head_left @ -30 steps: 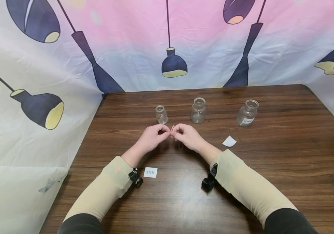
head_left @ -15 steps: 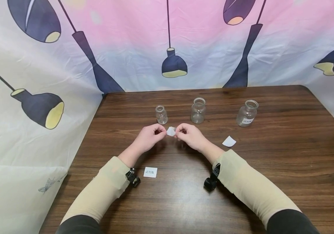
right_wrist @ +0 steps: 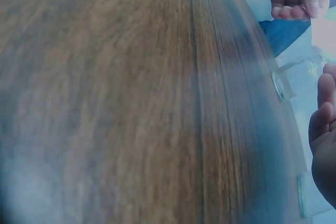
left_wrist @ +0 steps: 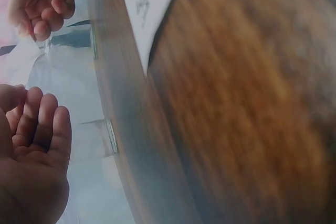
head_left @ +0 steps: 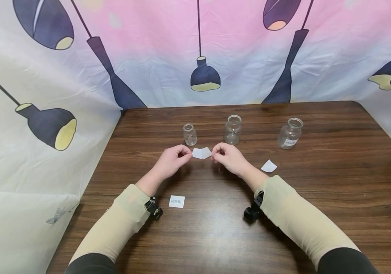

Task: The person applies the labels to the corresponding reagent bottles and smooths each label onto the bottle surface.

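Between my hands a small white sticker label (head_left: 197, 153) is spread in two halves that meet at a slanted line, like a sticker partly peeled from its backing (head_left: 206, 153). The left hand (head_left: 170, 161) pinches its left end with thumb and index finger, and the right hand (head_left: 231, 159) pinches its right end. Both hands are raised over the table, in front of a small clear glass jar (head_left: 190, 137) and a larger clear glass jar (head_left: 233, 131). In the left wrist view, the pale sheet (left_wrist: 32, 60) stretches from one hand's fingertips to the other's.
A third glass jar (head_left: 289, 133), at the right, bears a printed white label (head_left: 290, 142). In front of it lies a curled blank white paper piece (head_left: 268, 166). Another printed label (head_left: 176, 201) lies on the wooden table (head_left: 202, 236) near my left wrist. A patterned cloth hangs behind.
The hands have moved apart, from touching fingertips to a gap. The white sticker between them has opened out from a thin folded edge into two visible halves.
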Motion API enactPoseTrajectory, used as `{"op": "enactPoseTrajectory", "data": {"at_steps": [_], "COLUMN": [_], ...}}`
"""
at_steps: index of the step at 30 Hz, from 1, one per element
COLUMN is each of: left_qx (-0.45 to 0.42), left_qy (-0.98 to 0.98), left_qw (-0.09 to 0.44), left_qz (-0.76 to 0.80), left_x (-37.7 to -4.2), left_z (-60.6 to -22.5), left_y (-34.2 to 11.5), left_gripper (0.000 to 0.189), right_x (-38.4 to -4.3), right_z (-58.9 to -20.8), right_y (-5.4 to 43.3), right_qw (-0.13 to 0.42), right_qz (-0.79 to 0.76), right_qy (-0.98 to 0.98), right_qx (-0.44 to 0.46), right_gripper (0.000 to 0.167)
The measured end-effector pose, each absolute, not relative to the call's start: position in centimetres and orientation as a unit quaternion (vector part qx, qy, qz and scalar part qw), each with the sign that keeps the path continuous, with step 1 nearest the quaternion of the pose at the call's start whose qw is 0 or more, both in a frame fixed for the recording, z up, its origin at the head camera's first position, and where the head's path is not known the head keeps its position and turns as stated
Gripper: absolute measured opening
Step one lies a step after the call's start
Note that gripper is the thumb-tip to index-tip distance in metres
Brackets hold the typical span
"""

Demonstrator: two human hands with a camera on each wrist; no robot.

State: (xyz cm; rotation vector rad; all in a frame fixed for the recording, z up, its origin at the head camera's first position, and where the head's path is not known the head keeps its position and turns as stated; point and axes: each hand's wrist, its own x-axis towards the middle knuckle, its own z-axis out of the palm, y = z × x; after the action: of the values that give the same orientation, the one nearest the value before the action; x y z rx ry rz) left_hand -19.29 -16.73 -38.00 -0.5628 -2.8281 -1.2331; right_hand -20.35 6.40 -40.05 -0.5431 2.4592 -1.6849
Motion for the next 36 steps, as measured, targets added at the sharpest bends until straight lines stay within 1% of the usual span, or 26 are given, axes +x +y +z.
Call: {"op": "enactPoseTrajectory", "data": {"at_steps": [15,20,24,28,31,36], "left_qx": [-0.170,-0.166,-0.163,-0.154,-0.151,-0.152], "left_qy": [-0.903,-0.903,-0.900,-0.899,-0.899,-0.899], "left_qw": [0.008,0.004,0.000,-0.005,-0.002,0.006], "left_qz": [-0.395,-0.397,-0.404,-0.409,-0.411,-0.411], "left_x": [-19.3,-19.5,-19.5,-19.5,-19.6,-19.7], "left_z": [-37.9,-38.0,-37.9,-37.9,-37.9,-37.8], "left_y": [-17.3,-17.5,-17.8,-18.1,-18.3,-18.6], "left_gripper": [0.005,0.006,0.006,0.007,0.008,0.007], "right_x": [-20.5,-20.0,-20.4,-20.6,-20.6,-20.6], "right_z": [-40.0,-38.9,-39.5,-39.8,-39.7,-39.7], "right_y": [8.1,8.7,9.7,10.9,11.6,12.5], "right_qw": [0.049,0.051,0.055,0.066,0.065,0.065], "right_qz": [-0.553,-0.543,-0.519,-0.501,-0.492,-0.486], "right_qy": [0.815,0.820,0.834,0.845,0.852,0.856], "right_qx": [-0.167,-0.175,-0.179,-0.174,-0.168,-0.163], "right_gripper": [0.004,0.003,0.003,0.007,0.008,0.007]}}
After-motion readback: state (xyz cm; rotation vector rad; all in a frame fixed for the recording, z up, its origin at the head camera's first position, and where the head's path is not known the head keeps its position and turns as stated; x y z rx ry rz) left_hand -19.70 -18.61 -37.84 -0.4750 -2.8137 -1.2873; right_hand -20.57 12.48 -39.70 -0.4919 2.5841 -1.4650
